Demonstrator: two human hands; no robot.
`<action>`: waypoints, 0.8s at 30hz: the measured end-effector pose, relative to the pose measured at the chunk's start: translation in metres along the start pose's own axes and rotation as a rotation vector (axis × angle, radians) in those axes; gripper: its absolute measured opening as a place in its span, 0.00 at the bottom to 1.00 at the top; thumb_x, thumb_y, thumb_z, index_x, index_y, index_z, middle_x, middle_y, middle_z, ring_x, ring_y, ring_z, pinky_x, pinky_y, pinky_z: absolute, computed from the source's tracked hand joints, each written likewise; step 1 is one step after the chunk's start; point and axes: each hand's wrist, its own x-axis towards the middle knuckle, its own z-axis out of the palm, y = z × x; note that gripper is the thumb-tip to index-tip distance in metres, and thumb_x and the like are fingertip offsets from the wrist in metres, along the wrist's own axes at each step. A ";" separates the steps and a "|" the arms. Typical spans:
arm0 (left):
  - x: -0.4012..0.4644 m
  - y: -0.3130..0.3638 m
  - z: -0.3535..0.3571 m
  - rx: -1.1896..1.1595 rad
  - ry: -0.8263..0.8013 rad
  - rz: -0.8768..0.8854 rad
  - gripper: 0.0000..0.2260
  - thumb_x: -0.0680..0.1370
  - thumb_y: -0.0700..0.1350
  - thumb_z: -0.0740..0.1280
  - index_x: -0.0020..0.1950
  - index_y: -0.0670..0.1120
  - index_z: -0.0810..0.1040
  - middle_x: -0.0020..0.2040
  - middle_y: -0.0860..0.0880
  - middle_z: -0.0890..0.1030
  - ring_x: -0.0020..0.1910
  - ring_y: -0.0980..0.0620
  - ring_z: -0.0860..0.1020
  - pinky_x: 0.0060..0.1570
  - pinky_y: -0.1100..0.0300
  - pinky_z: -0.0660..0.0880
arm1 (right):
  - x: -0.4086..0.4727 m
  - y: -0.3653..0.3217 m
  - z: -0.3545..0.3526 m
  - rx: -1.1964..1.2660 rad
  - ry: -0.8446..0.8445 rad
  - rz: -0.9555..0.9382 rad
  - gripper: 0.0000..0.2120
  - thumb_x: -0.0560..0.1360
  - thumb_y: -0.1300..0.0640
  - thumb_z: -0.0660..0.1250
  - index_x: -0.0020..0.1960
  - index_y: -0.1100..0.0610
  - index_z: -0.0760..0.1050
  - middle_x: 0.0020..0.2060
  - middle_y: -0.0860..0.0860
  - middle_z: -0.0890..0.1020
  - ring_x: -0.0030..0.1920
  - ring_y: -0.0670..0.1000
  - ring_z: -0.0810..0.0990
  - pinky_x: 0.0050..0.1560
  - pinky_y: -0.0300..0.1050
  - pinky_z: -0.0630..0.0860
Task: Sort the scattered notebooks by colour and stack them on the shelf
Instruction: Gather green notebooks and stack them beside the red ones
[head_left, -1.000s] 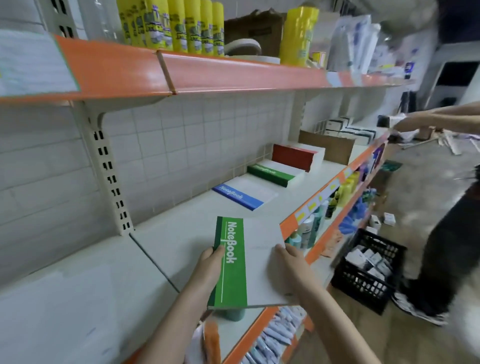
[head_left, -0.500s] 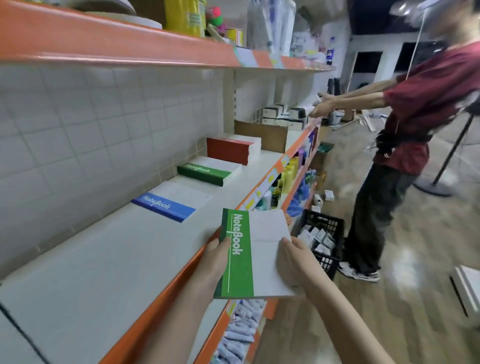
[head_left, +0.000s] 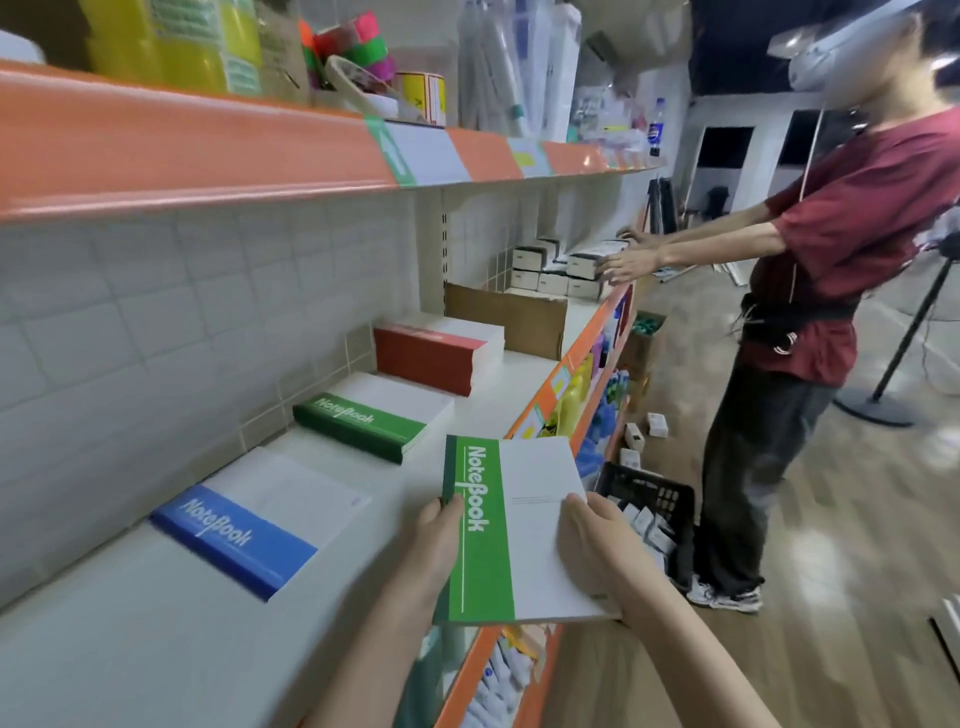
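1. Danger one: the green notebook hangs over the orange front lip of the shelf, partly out past the edge, so a loosened grip could send it to the floor on the right.
2. Danger two: the green stack sits farther along, between the blue notebook nearer and the red stack beyond; a careless set-down could land on the wrong colour.
3. Danger three: another person reaches over the far end of the same shelf, a possible bump.
4. Left hand grips the green spine edge, thumb on the cover.
5. Right hand clasps the white right side, thumb on top, fingers curled beneath.
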 end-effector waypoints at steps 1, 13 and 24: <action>0.009 0.003 0.002 0.004 0.006 -0.003 0.14 0.83 0.44 0.56 0.58 0.36 0.75 0.42 0.43 0.80 0.38 0.47 0.78 0.35 0.60 0.73 | 0.008 -0.003 0.000 -0.006 -0.010 -0.003 0.11 0.81 0.53 0.53 0.51 0.56 0.72 0.47 0.55 0.78 0.45 0.52 0.75 0.43 0.44 0.67; 0.084 0.029 0.011 -0.026 0.183 0.029 0.12 0.83 0.45 0.55 0.64 0.45 0.71 0.44 0.48 0.78 0.40 0.53 0.77 0.34 0.61 0.70 | 0.115 -0.025 0.013 -0.058 -0.124 -0.093 0.13 0.81 0.53 0.54 0.47 0.58 0.74 0.44 0.55 0.78 0.44 0.51 0.75 0.42 0.44 0.67; 0.149 0.065 0.009 -0.134 0.572 0.063 0.22 0.83 0.47 0.56 0.75 0.41 0.60 0.68 0.42 0.71 0.60 0.46 0.74 0.47 0.62 0.67 | 0.228 -0.083 0.055 -0.103 -0.479 -0.252 0.15 0.81 0.54 0.53 0.53 0.63 0.75 0.49 0.57 0.80 0.49 0.55 0.79 0.48 0.46 0.72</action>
